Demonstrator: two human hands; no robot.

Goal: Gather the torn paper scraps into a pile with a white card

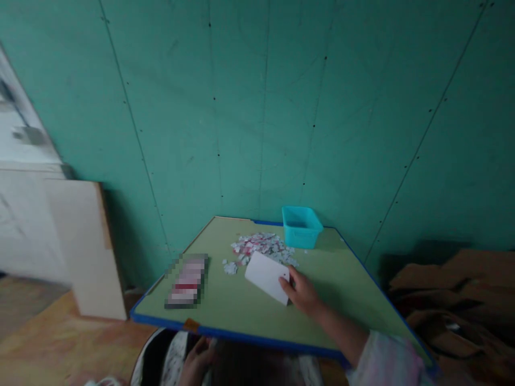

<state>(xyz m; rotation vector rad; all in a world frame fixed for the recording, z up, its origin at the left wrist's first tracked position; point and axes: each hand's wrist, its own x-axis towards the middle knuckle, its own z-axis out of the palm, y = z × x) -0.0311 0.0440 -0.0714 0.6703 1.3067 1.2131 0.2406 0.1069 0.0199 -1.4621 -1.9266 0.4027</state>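
Observation:
My right hand [300, 289] grips a flat white card [265, 273] by its right end, thumb on top. A small dark hole shows near the card's corner by my fingers. The card is tilted above the table, just in front of a loose pile of small white and pink paper-like pieces [261, 244]. A smaller cluster of white pieces [230, 267] lies left of the card. My left hand [198, 356] is low, below the table's front edge near my lap; its fingers are dim and partly hidden.
The pale green table [322, 316] has a blue-taped edge and stands against a green wall. At its back sits a turquoise plastic basket [302, 237]. A pixelated phone-shaped object [187, 281] lies on the left. A white board [88, 246] leans farther left; brown cardboard [454, 289] is piled at right.

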